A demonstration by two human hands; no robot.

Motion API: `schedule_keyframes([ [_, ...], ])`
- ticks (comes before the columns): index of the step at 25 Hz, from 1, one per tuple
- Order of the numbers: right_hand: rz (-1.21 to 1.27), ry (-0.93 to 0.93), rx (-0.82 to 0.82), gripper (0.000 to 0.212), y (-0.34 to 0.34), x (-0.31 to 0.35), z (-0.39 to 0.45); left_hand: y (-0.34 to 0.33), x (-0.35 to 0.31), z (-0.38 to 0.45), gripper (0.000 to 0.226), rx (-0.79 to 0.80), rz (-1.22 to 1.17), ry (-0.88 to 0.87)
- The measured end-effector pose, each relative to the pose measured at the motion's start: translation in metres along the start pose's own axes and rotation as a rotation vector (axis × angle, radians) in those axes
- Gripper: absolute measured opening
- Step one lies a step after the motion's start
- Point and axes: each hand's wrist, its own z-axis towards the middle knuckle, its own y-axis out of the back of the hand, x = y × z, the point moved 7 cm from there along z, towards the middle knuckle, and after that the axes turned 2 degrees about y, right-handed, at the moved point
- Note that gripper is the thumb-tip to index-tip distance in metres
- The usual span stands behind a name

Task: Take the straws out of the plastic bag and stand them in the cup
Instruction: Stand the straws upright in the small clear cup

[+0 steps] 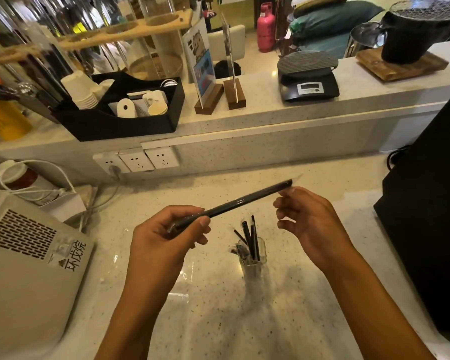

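Several straws [250, 237] already stood in the cup [253, 258] on the desk [322, 294]. The left hand [172, 229] pinched one wrapped straw [244, 200] above it, sleeve seemingly on; the right hand [304, 216] hovered loose-fingered at its far tip, holding nothing. Unwrapping and placing this one remained

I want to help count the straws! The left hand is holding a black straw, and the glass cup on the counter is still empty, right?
Not quite. The cup is not empty: the head view shows several black straws already standing in it. The rest is right: the left hand holds a black straw, and the cup stands on the counter.
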Motion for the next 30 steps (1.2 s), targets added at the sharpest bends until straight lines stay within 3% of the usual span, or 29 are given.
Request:
schedule_keyframes([
  [3,0.065,-0.011,0.053,0.028,0.0,0.0,-0.004,0.001,0.001,0.0,0.021,0.013,0.018,0.014],
  [8,0.002,-0.007,0.051,0.016,0.004,-0.004,-0.005,0.008,-0.002,0.003,0.027,0.0,-0.05,0.003],
  [11,-0.033,-0.042,0.036,0.017,0.009,-0.016,-0.006,0.015,0.0,0.007,0.028,-0.067,-0.184,0.011],
  [15,-0.178,-0.093,0.085,0.021,0.009,-0.035,-0.01,0.016,0.001,0.011,0.027,-0.139,-0.17,-0.006],
  [19,-0.342,-0.11,0.091,0.019,0.014,-0.045,-0.01,0.008,-0.019,0.015,0.027,-0.133,-0.038,-0.105],
  [25,-0.618,-0.048,-0.051,0.008,0.041,-0.045,0.002,-0.016,-0.032,0.015,0.017,-0.012,0.271,-0.193],
  [30,-0.73,0.02,0.051,0.011,0.031,-0.051,0.01,-0.042,-0.012,0.013,0.018,0.1,0.41,-0.192],
])
